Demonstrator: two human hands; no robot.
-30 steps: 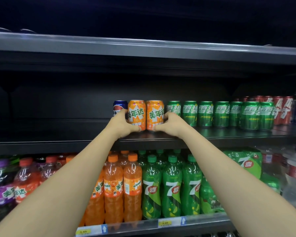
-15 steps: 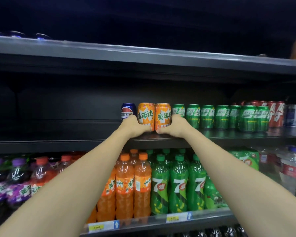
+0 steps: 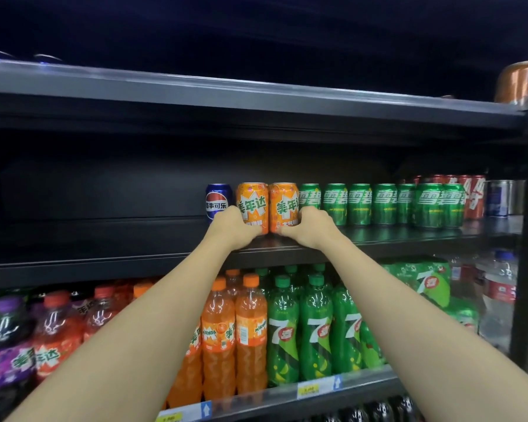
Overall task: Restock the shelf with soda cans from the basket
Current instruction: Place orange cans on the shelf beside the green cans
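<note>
Two orange soda cans are gripped, one per hand: the left hand (image 3: 237,228) is curled round the lower part of the left orange can (image 3: 252,205), the right hand (image 3: 310,228) round the lower part of the right orange can (image 3: 284,205). Fingers are wrapped tight, nothing else held. Both cans are upright, touching each other, at or just above the front edge of the middle shelf (image 3: 104,257); whether their bases rest on it can't be told, as hands hide them.

Position: btwn a blue cola can (image 3: 218,202) on the left and a row of green cans (image 3: 378,204) on the right, approx. mid-shelf. Red cans (image 3: 473,196) and a silver can (image 3: 500,197) are seen toward the right end. The left half of this shelf is seen bare and dark.

Below, a shelf of orange bottles (image 3: 235,336), green bottles (image 3: 299,327) and purple bottles (image 3: 9,345).

Progress, as judged: the pair is nearly placed but not released yet. Much space is left to fill on the left. The basket is not in view, so the no. of cans remaining can't be told
</note>
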